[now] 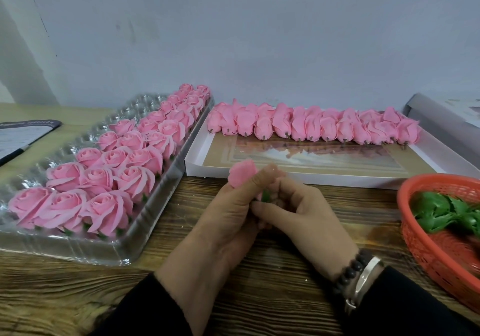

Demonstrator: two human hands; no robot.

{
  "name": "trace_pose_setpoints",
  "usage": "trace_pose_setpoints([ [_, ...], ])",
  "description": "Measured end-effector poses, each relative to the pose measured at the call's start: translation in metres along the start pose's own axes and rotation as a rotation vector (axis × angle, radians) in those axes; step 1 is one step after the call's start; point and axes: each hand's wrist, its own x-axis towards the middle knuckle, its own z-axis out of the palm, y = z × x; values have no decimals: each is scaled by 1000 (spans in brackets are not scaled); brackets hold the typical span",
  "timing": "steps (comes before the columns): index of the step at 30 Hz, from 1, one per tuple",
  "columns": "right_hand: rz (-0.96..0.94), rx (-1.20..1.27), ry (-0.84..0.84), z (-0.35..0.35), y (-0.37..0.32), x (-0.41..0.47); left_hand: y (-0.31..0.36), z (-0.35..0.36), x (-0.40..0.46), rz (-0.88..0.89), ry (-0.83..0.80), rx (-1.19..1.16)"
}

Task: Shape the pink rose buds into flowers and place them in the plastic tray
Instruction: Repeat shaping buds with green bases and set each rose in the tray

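My left hand [228, 213] grips a pink rose bud [242, 176], whose top sticks out above my thumb. My right hand [298, 213] pinches the bud's base, where a green calyx [265, 196] shows between the fingers. Both hands are above the wooden table's middle. The clear plastic tray [109, 251] lies at the left, holding several shaped pink roses [104, 206] in rows. A row of unshaped pink buds [311, 126] lies along the far side of a white shallow box [197, 165] beyond my hands.
An orange mesh basket [426, 247] with green calyx pieces [441, 212] sits at the right edge. A dark notebook [18, 135] lies at far left. A grey box [436, 117] stands at the back right. The wall rises close behind everything.
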Motion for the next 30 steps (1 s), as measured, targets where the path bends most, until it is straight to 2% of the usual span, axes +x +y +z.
trace_pose_setpoints([
  [4,27,-4,-63,0,0,-1,1,-3,-1,56,41,140],
  [9,-108,-9,146,-3,4,1,3,-9,0,302,135,518],
  [11,-192,-134,154,-8,4,0,3,-9,1,353,148,707],
  [14,-283,-401,79,-12,3,0,2,-8,4,384,103,860],
  [18,-331,-501,35,-13,4,1,2,-9,2,422,87,1043],
  [23,-325,-434,70,-13,5,3,3,-6,0,410,13,1072],
  [27,-345,-433,101,-16,3,3,3,-11,2,329,39,1013],
  [30,-373,-487,61,-16,1,1,5,-13,2,272,47,1030],
])
